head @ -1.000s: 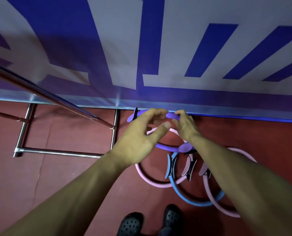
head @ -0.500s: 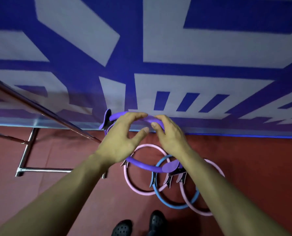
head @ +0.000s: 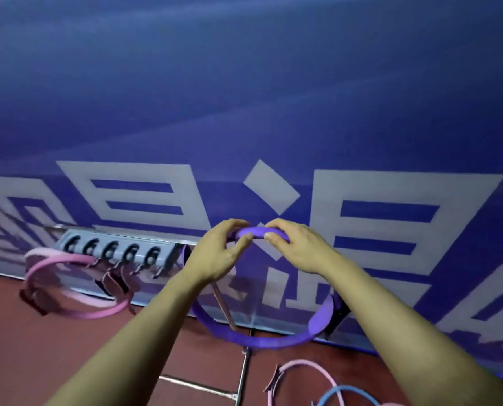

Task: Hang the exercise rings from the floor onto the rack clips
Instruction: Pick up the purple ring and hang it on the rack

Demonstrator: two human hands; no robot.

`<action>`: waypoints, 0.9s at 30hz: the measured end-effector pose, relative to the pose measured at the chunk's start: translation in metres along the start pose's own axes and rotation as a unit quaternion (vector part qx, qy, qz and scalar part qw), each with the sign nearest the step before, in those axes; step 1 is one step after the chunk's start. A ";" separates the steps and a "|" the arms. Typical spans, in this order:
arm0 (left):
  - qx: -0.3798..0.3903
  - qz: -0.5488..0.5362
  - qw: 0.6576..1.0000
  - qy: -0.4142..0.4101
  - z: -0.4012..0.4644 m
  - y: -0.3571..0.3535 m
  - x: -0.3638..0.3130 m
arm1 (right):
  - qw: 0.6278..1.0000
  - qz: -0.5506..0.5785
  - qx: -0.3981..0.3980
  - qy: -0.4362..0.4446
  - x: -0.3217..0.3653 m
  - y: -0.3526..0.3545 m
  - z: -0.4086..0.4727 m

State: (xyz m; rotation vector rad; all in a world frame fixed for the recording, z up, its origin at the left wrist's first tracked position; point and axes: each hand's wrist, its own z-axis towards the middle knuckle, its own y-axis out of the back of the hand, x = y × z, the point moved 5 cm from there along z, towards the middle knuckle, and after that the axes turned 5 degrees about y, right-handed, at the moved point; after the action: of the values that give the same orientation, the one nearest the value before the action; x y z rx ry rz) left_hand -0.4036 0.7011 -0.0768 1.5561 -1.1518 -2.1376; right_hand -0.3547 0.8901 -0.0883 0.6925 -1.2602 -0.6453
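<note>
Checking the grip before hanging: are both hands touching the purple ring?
Touching. The head view shows the left hand and right hand pinching the purple ring's top.

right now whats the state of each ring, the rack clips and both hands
purple ring: lifted off the floor, held at its top by both hands
left hand: gripping the purple ring
right hand: gripping the purple ring
pink rings: hanging at the rack
rack clips: several look free, blurred
pink ring and blue ring: on the floor
</note>
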 end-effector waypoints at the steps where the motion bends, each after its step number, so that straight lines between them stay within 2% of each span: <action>1: -0.007 0.006 1.000 -0.002 -0.009 0.018 -0.002 | 1.000 -0.007 0.001 0.009 0.022 0.004 0.002; 7: -0.037 0.027 0.999 -0.010 -0.075 0.104 0.022 | 0.998 -0.044 0.023 0.048 0.132 -0.019 0.005; 19: -0.064 -0.006 0.998 -0.014 -0.195 0.274 0.171 | 0.993 -0.064 0.013 0.096 0.337 -0.163 0.031; 23: -0.081 -0.040 0.996 0.001 -0.215 0.312 0.217 | 0.992 -0.062 0.017 0.107 0.382 -0.197 0.049; 27: -0.081 -0.048 0.995 0.022 -0.215 0.332 0.267 | 0.992 -0.061 0.017 0.105 0.393 -0.226 0.075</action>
State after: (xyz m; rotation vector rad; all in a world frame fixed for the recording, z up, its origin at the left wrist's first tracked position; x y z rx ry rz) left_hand -0.3954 0.2254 -0.0451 1.6057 -0.8814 -2.1852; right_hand -0.3667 0.4381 -0.0060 0.8486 -1.0420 -0.6348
